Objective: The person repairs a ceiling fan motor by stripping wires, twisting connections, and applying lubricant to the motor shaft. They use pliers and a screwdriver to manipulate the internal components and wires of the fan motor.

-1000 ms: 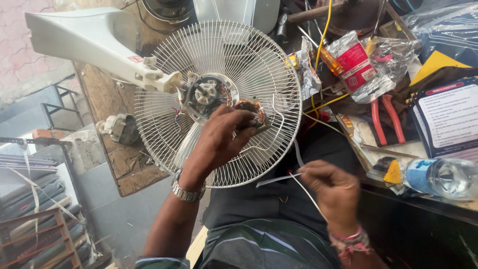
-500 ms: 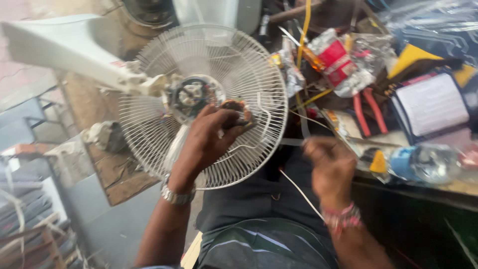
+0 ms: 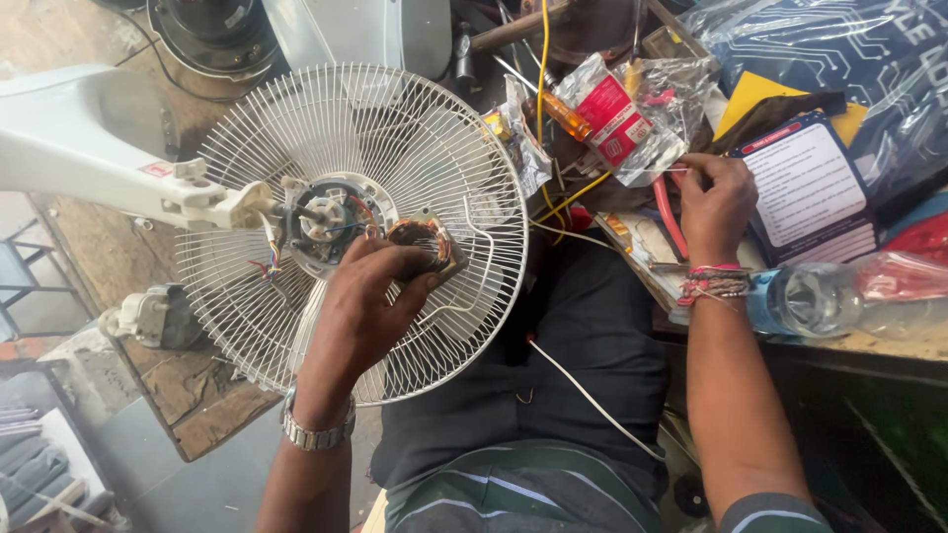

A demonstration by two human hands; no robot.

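A white wire fan guard [image 3: 296, 138] lies across my lap, fixed to a white fan body [image 3: 89, 163], with the motor housing [image 3: 326, 217] and its coloured wires at the centre. My left hand [image 3: 370, 301] grips a copper-wound motor stator [image 3: 420, 242] against the guard. My right hand [image 3: 716, 202] is up on the cluttered bench, fingers pinched at a red-handled tool [image 3: 667, 212] and thin wires beside a clear plastic packet with a red label [image 3: 617, 118]. A white wire [image 3: 592, 400] trails over my lap.
A plastic water bottle [image 3: 839, 296] lies at the bench edge on the right. A printed card in a dark sleeve [image 3: 805, 188], blue plastic bags [image 3: 839, 49] and a yellow cable [image 3: 543, 59] crowd the bench. A small grey part [image 3: 148, 316] rests on a wooden board [image 3: 197, 395] on the left.
My right hand has let go of the white wire over my lap and risen to the bench by the red-handled tool. My left hand stays on the stator.
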